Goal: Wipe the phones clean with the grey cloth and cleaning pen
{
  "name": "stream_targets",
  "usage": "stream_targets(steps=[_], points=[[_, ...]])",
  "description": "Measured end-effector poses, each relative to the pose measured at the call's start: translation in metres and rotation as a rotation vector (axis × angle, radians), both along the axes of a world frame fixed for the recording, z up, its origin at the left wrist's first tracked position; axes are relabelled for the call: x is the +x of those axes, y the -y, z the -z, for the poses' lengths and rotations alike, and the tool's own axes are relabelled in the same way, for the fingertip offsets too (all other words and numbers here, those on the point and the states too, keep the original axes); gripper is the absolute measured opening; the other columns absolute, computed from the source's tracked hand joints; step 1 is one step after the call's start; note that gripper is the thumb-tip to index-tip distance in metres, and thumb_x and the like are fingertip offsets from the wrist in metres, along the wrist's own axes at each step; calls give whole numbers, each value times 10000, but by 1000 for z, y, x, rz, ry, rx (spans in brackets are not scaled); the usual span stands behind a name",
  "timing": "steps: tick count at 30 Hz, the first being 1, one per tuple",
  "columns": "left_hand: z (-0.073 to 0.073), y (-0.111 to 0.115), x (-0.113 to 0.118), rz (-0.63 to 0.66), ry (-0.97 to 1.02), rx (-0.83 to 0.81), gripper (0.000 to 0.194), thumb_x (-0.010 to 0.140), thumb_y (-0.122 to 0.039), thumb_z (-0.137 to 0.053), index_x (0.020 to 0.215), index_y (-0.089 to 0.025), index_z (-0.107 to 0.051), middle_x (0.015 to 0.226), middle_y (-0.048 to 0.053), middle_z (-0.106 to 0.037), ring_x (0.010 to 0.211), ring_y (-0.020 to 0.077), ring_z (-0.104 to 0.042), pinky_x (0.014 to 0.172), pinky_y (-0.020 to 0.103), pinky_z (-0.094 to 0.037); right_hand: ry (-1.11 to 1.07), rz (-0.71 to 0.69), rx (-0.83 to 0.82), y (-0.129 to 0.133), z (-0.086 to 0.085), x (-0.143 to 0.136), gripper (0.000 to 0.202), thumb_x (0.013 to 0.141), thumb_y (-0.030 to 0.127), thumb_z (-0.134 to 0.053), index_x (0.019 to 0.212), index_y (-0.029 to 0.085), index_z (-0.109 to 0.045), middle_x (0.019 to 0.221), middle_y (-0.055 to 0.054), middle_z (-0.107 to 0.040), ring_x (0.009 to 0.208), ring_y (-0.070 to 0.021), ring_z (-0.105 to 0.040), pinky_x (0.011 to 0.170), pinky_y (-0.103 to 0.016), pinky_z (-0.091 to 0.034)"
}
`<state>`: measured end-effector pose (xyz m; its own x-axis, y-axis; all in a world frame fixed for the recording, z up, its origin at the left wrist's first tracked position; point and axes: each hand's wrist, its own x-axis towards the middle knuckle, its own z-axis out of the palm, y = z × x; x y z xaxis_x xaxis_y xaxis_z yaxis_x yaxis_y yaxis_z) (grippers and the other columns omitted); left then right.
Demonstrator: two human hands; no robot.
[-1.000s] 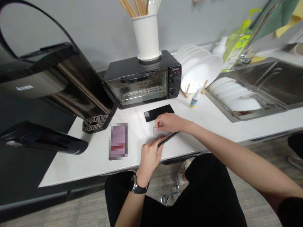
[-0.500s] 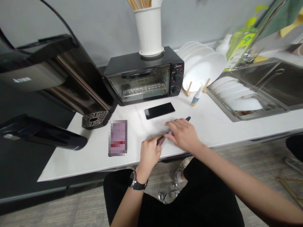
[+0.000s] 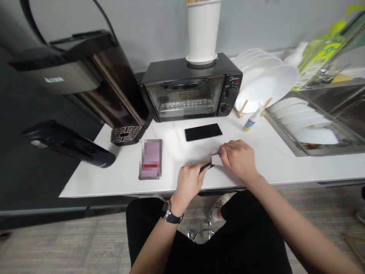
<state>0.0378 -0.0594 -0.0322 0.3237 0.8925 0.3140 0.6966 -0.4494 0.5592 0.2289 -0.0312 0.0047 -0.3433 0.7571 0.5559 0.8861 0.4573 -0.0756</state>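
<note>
My left hand (image 3: 189,183) is closed around a small dark object (image 3: 206,166) near the counter's front edge. To its right, my right hand (image 3: 238,159) is closed too, its fingers curled around a thin item whose greyish end (image 3: 216,153) shows at the fingertips. The two hands are slightly apart. A black phone (image 3: 203,132) lies flat behind them. Left of my left hand rests a purple, blurred-out rectangular item (image 3: 151,159). A small spray bottle (image 3: 252,118) stands behind my right hand.
Along the back are a toaster oven (image 3: 191,95) with white cups (image 3: 203,32) on top, and white plates (image 3: 268,82) in a rack. A drink machine (image 3: 114,83) and dark bottle (image 3: 71,144) stand left. Bowls (image 3: 308,118) sit in the sink at the right.
The camera view has shifted, moving the scene rightward. My hands have drawn apart, and the right fingers have curled in. The dark object now shows in my left hand, separate from the right hand's item.
</note>
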Motion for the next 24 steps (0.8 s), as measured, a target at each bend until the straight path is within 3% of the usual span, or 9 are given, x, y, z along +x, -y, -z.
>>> stream_targets(steps=[3,6,8,12,14,16,19,21,24], points=[[1,-3,1,-37,-60,-14,199,991,-197,-613,881,-179,-779,727,54,-763,642,191,-710,625,265,-473,-46,66,-31,6,-3,-25,376,1037,215,-474,721,185,-674,772,-77,-726,805,-244,-601,849,-411,-354],[3,-5,-3,-60,-138,8,191,900,-93,-619,750,-142,-728,685,86,-728,618,214,-684,565,283,-435,-56,-210,-45,19,1,-53,287,1053,283,-501,920,167,-728,910,-66,-754,874,-232,-608,852,-385,-365],[1,-6,-5,-35,-132,15,219,913,-89,-595,747,-140,-728,707,92,-737,630,209,-682,582,282,-443,-29,-337,-8,17,5,-44,318,1077,335,-470,1068,151,-730,968,-68,-757,891,-225,-605,820,-370,-368],[-3,-6,-5,8,-18,-15,244,1024,-253,-589,937,-164,-800,673,36,-741,532,149,-614,596,251,-442,-24,-38,-61,-1,2,7,374,1038,252,-428,830,169,-727,760,-71,-708,757,-227,-567,754,-388,-341],[-1,-6,-3,9,-4,-12,244,1030,-285,-594,979,-171,-803,676,29,-743,530,140,-610,598,243,-442,-41,127,-122,-4,-4,4,366,986,205,-471,695,181,-691,700,-79,-695,721,-226,-561,788,-400,-351],[5,-7,-3,-26,-47,14,247,997,-221,-589,851,-162,-778,652,40,-723,543,154,-621,579,249,-435,-52,85,-139,3,-8,-22,327,962,218,-529,681,179,-690,718,-81,-713,731,-227,-577,855,-408,-370],[13,-9,-6,-88,-99,50,253,906,-113,-570,700,-166,-707,665,80,-717,591,201,-656,545,276,-425,-48,-231,-99,21,-4,-54,279,1028,304,-524,913,161,-734,873,-67,-750,824,-225,-610,858,-380,-391],[14,-8,-8,-70,-105,48,256,890,-111,-584,670,-179,-693,661,85,-721,610,219,-675,563,289,-448,-24,-330,-41,26,2,-42,345,1078,386,-473,1073,149,-724,964,-80,-755,886,-233,-612,826,-374,-388],[8,-5,-7,24,-28,13,207,975,-204,-603,851,-199,-768,750,58,-779,640,190,-701,649,274,-505,7,-195,-14,15,6,-1,395,1083,372,-422,945,160,-726,846,-85,-728,803,-244,-578,760,-391,-352]])
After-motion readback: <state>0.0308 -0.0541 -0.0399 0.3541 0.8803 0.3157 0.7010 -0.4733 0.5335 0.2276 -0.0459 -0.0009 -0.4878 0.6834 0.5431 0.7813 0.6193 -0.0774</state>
